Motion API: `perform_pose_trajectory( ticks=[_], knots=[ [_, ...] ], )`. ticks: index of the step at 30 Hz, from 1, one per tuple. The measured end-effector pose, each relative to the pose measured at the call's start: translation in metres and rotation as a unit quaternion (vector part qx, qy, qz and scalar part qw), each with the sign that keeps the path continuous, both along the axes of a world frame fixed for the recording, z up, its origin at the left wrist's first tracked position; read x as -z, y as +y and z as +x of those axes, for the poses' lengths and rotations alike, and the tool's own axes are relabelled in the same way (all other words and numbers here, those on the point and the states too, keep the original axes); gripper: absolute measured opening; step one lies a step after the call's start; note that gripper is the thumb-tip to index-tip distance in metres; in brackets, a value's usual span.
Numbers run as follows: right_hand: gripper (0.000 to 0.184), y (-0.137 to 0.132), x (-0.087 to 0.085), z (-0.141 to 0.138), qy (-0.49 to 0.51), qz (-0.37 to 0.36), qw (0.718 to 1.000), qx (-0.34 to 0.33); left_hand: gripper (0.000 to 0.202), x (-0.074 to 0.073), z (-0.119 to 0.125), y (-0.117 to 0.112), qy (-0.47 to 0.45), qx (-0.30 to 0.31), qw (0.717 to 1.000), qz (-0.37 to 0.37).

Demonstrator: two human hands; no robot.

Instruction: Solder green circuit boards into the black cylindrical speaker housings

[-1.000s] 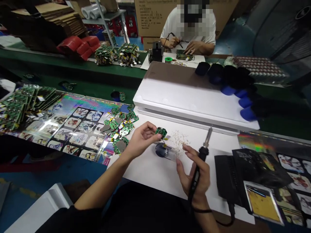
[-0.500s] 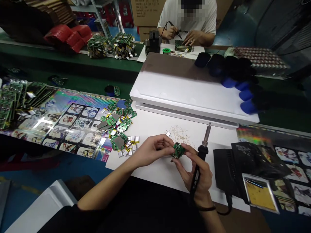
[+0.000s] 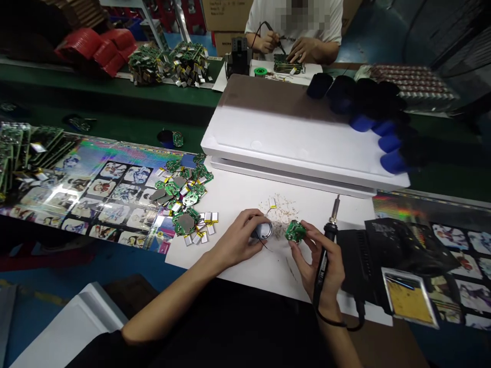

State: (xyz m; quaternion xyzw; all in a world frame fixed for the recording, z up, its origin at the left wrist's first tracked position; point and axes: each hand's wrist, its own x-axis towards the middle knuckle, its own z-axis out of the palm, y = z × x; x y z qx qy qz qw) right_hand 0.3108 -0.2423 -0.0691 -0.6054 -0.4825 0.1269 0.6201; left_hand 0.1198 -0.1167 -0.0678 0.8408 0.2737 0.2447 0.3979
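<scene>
Green circuit boards lie piled at the left edge of the white sheet. At mid-sheet the left hand pinches a round disc. Nearer the sheet's right edge, the right hand clamps a small board and a soldering iron.

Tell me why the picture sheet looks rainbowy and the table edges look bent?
Head view: the glossy picture sheet bounces light as rainbow glare; head view: the wide lens bows the white foam slab; head view: the left hand gripping the dark disc and right hand pinching the round green board look sharp.
</scene>
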Motion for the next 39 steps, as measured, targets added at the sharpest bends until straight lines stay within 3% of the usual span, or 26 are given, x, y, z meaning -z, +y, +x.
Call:
perform_pose_trajectory(
  ticks=[3, 8, 13, 17, 23, 29, 32, 35, 39],
  knots=[
    [0.05, -0.002, 0.002, 0.001, -0.018, -0.021, 1.0, -0.007, 0.047, 0.0, 0.004, 0.004, -0.014, 0.022, 1.0, 0.014],
    [0.051, -0.006, 0.007, 0.001, -0.026, -0.04, 0.998, -0.036, 0.027, 0.002, -0.002, 0.006, -0.02, -0.021, 0.999, 0.038],
    [0.053, -0.003, 0.008, -0.003, -0.115, -0.052, 0.989, -0.08, 0.022, 0.007, -0.009, -0.002, -0.089, 0.038, 0.995, -0.032],
    [0.051, 0.003, 0.002, -0.005, -0.209, -0.048, 0.969, -0.125, 0.01, 0.007, -0.013, -0.004, -0.137, 0.051, 0.987, -0.069],
    [0.051, 0.01, -0.002, -0.006, -0.259, -0.048, 0.958, -0.111, 0.012, 0.002, -0.022, 0.002, -0.141, -0.025, 0.984, -0.109],
    [0.053, 0.014, 0.002, -0.005, -0.259, -0.033, 0.958, -0.117, 0.029, 0.005, -0.011, -0.006, -0.143, -0.087, 0.944, -0.283],
    [0.053, 0.015, 0.002, -0.005, -0.256, -0.05, 0.959, -0.113, 0.029, 0.007, -0.004, -0.01, -0.159, -0.106, 0.928, -0.32],
    [0.055, 0.013, 0.001, -0.004, -0.244, -0.057, 0.962, -0.111, 0.023, 0.003, -0.003, -0.008, -0.14, -0.078, 0.95, -0.268],
    [0.066, 0.007, 0.006, -0.005, -0.227, -0.063, 0.964, -0.121, 0.013, -0.004, -0.005, -0.001, -0.118, 0.037, 0.988, -0.089]
  ],
)
